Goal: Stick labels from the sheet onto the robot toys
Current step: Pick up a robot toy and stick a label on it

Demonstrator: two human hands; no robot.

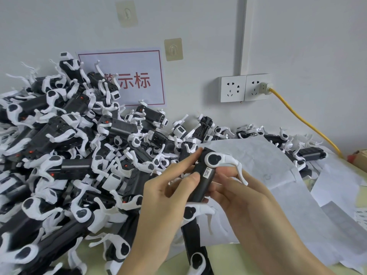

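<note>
A black robot toy (200,187) with white legs is held tilted between both hands above the table. My left hand (168,191) grips its left side, with the thumb pressed on the body next to a small white label (207,173) printed with black text. My right hand (240,197) holds the toy from the right, fingers curled round its lower side under a white leg (230,165). A large white backing sheet (264,175) lies behind and under the hands.
A big heap of black and white robot toys (69,155) covers the left and back of the table. More white sheets (337,195) lie to the right. On the wall are a sign with red characters (139,80), sockets (244,88) and a yellow cable (303,120).
</note>
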